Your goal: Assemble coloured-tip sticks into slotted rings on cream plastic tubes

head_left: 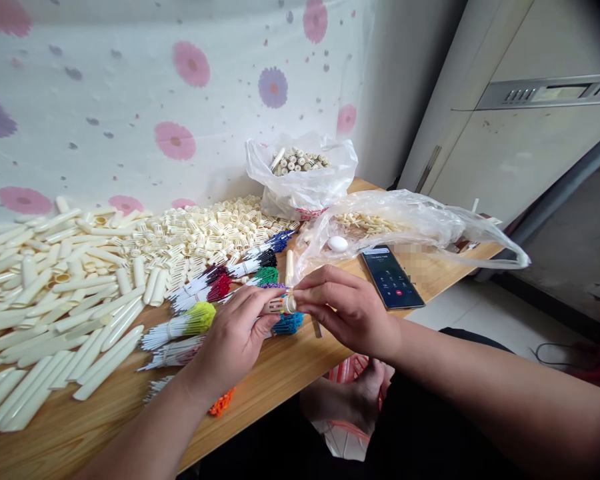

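My left hand [237, 330] is closed around a cream multicolour pen body [281, 305], held nearly level above the table, with small coloured bits in its slots. At the pen's right end, the thumb and fingers of my right hand [353, 310] are pinched together; what is between them is too small to make out. Bundles of white ink refills with coloured tips lie around and under my hands: yellow [200, 318], red [220, 288], green [266, 275], light blue [289, 324] and orange [223, 402]. One cream tube [289, 265] stands just behind the pen.
Cream pen barrels [75, 293] and slotted cream parts [200, 233] heap the table's left and back. A plastic bag of pen parts [300, 187] stands behind. To the right are a flat plastic bag [420, 213], a white egg-shaped object [337, 244] and a phone [393, 277] near the edge.
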The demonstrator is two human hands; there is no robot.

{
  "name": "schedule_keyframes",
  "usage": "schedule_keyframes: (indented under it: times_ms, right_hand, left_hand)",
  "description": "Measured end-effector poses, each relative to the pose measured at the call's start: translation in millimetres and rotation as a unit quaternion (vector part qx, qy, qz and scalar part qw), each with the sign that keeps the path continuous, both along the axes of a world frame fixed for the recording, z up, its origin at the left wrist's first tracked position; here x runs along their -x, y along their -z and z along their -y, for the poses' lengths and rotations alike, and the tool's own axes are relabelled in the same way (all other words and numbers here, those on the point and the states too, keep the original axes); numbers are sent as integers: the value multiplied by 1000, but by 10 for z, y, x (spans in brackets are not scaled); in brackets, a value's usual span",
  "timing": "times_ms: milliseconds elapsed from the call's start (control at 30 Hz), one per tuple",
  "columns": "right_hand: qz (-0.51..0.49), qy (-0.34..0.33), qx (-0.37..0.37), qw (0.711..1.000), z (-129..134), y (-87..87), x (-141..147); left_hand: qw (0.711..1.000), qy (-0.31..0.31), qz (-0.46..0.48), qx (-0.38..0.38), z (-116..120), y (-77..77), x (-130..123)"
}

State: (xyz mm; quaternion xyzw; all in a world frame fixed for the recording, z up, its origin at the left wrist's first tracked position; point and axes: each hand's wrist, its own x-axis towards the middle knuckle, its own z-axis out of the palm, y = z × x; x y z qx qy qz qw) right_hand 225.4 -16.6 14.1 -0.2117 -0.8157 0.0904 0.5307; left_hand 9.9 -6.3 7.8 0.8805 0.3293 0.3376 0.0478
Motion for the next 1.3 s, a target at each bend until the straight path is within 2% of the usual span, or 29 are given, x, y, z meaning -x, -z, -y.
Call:
schedule_keyframes:
  times_ms: [167,300,567,667,767,900,967,1133,1300]
  right_hand:
    - [-14,-8,11,1000,-10,4,-6]
    - [-24,-16,48,998,-26,6,-11]
    - [-46,16,97,994,-16,37,50]
    - [-59,28,155,986,19,48,93]
    - [-71,34,208,975,33,49,102]
    - [-36,19,120,992,-2,29,47]
    - [-25,9,106,994,-29,34,21]
    - [-53,11,168,984,-63,101,30]
    - [-68,19,224,972,-61,120,71]
  left_hand:
    - [999,5,10,-34,-34,48,8]
    - [999,12,2,-51,-61,65,56]
    - [994,-38,-13,-102,-56,76,40]
    - [993,-51,-16,-104,-53,78,48]
    - [997,-41,-13,-68,-56,36,61]
    - [1000,-10,-26,-6,-68,-15,49]
    - [1000,-4,-31,-3,-79,1,39]
    - [998,4,-31,-54,-86,81,33]
    - [990,-34,-55,-127,-52,69,40]
